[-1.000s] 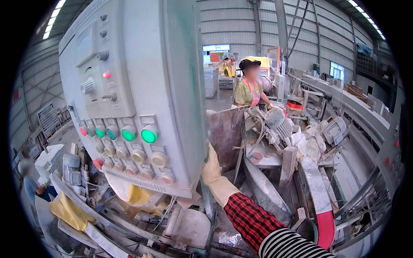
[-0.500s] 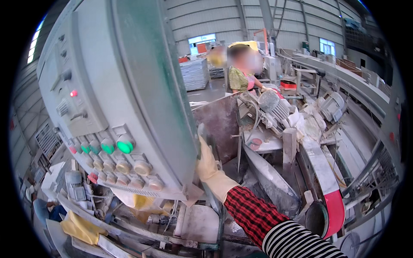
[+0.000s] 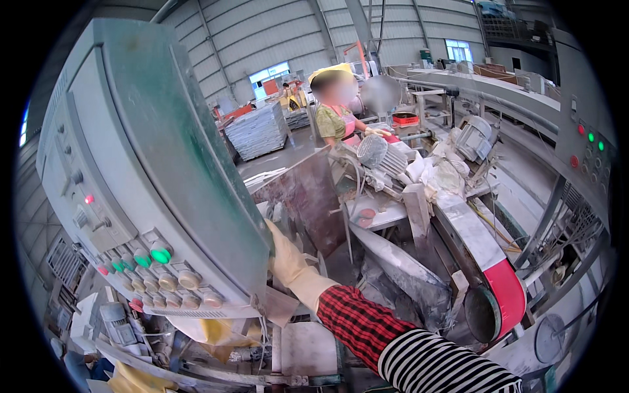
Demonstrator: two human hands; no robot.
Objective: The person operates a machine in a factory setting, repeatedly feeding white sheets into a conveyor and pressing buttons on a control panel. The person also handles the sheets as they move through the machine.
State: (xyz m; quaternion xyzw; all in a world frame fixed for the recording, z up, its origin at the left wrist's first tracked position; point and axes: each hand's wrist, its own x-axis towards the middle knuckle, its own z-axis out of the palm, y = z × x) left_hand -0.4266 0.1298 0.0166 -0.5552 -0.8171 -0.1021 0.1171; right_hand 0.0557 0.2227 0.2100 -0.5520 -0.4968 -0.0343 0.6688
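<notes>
The right hand (image 3: 283, 252), in a pale yellowish glove, rests flat against the right side edge of a big grey control box (image 3: 141, 177). The hand looks open and laid against the box, not wrapped around anything; its fingertips slip behind the box edge, so I cannot tell how they bend. The arm has a red checked cuff and a black and white striped sleeve (image 3: 432, 363). The left hand is not in the picture. The control box fills the left part of the view, and its slanted front has a lit green button (image 3: 160, 253), a small red light (image 3: 89, 199) and rows of round pale buttons (image 3: 178, 283) along its lower edge. Just to the right of the hand stands a dusty metal plate (image 3: 303, 196), and beyond it a long grey machine with a red belt (image 3: 506, 296) and a ribbed motor (image 3: 380, 152). Another person in a yellow hat (image 3: 335, 108) works at the far end of that machine. What could go wrong, I think: the glove might get pinched between the box and the metal plate if the box swings, or the loose sleeve might catch on the belt, since it is near.
</notes>
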